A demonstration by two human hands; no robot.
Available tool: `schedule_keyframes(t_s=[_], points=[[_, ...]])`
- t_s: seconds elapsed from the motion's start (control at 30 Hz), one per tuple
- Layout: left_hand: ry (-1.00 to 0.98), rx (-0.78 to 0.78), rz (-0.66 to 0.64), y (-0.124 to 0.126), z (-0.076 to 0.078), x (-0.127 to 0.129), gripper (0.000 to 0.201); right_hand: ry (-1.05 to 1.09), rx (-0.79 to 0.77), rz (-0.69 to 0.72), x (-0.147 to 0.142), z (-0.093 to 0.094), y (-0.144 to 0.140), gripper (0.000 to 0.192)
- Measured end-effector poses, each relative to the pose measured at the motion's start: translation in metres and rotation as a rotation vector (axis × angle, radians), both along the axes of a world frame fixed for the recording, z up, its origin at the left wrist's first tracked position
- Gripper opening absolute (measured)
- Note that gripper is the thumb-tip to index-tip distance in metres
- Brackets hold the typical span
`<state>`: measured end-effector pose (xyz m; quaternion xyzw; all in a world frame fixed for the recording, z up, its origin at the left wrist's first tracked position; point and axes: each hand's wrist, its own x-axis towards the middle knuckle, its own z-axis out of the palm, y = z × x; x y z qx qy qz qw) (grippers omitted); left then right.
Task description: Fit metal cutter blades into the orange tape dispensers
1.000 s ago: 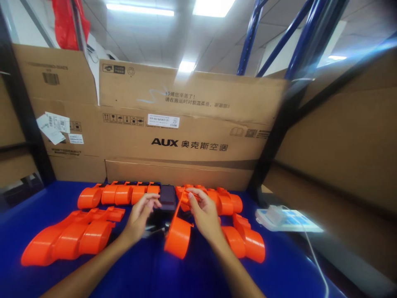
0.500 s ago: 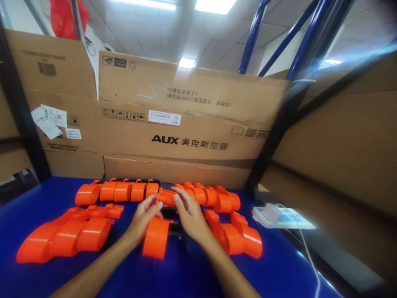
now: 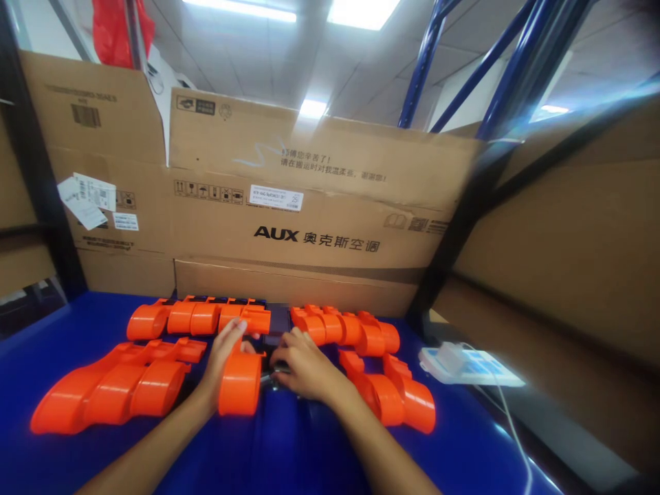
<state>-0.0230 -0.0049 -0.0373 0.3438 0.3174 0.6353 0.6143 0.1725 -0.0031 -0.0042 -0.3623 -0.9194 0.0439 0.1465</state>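
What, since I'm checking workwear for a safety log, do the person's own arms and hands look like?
The left hand and right hand are bare, without gloves. The left forearm and right forearm show no sleeves, watch or bracelet, and no clear markings. Rings can't be ruled out, as both hands are partly hidden.

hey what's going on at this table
A person's left hand holds an orange plastic part with a rounded lower end over the blue tabletop. The right hand is curled beside a small metallic item, near a dark rectangular object; whether it grips anything is hidden. More orange parts sit in rows to both sides, in front of an AUX cardboard panel.
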Motion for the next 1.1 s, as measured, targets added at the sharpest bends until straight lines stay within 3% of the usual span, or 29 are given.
schedule_keyframes(t_s=[0.57,0.87,1.1], points=[[0.058,0.03,-0.001,-0.002,0.0,0.004,0.042,-0.021,-0.071,0.038,-0.004,-0.004,0.003,0.007],[0.062,0.037,-0.004,-0.003,0.0,0.005,0.04,-0.006,-0.104,0.016,-0.002,-0.009,0.003,0.013],[0.076,0.03,-0.019,-0.001,-0.005,0.003,0.04,0.088,-0.082,0.009,0.007,0.004,0.002,0.006]])
